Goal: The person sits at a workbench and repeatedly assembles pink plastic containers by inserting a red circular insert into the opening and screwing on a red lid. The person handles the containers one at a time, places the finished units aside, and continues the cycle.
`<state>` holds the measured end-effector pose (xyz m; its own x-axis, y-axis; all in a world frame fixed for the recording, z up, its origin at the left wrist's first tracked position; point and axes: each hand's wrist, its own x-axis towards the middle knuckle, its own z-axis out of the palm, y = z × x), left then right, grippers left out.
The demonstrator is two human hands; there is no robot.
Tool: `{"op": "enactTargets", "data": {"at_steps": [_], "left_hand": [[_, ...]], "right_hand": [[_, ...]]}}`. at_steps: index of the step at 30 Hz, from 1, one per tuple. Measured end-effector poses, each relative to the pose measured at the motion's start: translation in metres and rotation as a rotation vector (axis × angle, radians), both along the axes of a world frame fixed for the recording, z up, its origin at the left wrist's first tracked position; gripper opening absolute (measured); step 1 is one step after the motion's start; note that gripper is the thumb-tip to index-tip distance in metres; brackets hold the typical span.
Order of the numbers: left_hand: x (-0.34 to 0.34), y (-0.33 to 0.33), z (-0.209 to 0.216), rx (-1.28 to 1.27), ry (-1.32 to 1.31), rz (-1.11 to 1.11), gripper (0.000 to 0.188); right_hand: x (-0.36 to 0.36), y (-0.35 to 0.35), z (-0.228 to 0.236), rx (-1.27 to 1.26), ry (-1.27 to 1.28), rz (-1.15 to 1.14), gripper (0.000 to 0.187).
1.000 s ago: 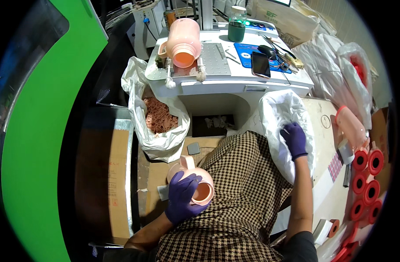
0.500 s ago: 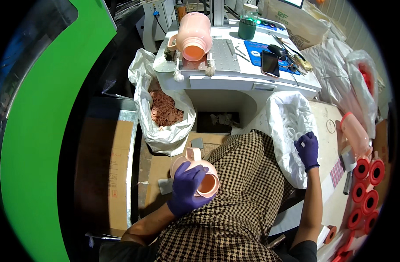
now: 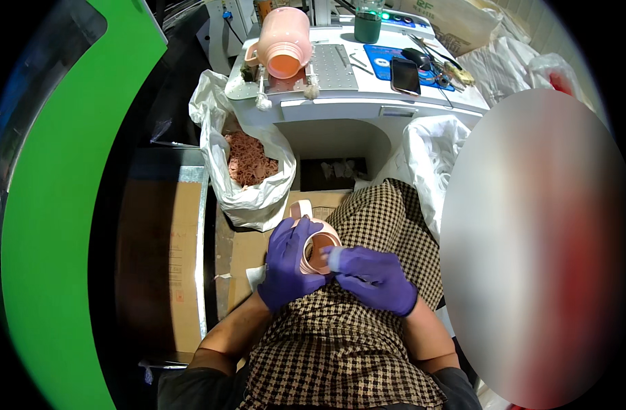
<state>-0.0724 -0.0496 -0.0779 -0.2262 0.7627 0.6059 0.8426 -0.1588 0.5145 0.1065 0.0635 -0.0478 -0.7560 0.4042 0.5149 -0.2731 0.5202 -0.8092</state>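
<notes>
My left hand [image 3: 290, 263], in a purple glove, is wrapped round a pink plastic jug body [image 3: 300, 210] with a loop handle. The jug lies tilted over my lap, its open threaded mouth turned toward my right hand [image 3: 378, 279]. That hand, gloved alike, is pinched at the rim of the mouth on a small whitish, see-through ring [image 3: 335, 259], partly hidden by the fingers. Further off, a second pink jug [image 3: 285, 41] lies on a metal plate with its mouth facing me.
Ahead stands a white machine table [image 3: 340, 109] with a phone [image 3: 405, 76] and a jar of green liquid [image 3: 367, 26]. A white bag of pink shavings [image 3: 255, 205] stands left of my knees, a bag of white rings [image 3: 432, 160] at right. The far right is blurred.
My right hand has come from the bag of rings to the jug's mouth, now with a whitish ring in its fingers. The left hand still holds the jug.
</notes>
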Motion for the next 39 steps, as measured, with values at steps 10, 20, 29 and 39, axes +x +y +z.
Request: {"op": "enactTargets", "data": {"at_steps": [10,20,29,39], "left_hand": [[0.018,0.01,0.012,-0.056,0.066,-0.108,0.069],[0.025,0.01,0.014,-0.156,0.037,-0.108,0.072],[0.03,0.027,0.034,-0.103,0.259,-0.243,0.042],[0.053,-0.003,-0.046,-1.361,-2.049,-0.424,0.084]], "right_hand": [[-0.019,-0.016,-0.005,0.24,-0.332,-0.235,0.011],[0.006,-0.019,-0.005,0.137,-0.377,-0.013,0.028],[0.063,-0.021,-0.013,-0.084,0.058,-0.324,0.02],[0.373,0.165,-0.063,0.261,-0.18,-1.445,0.02]]}}
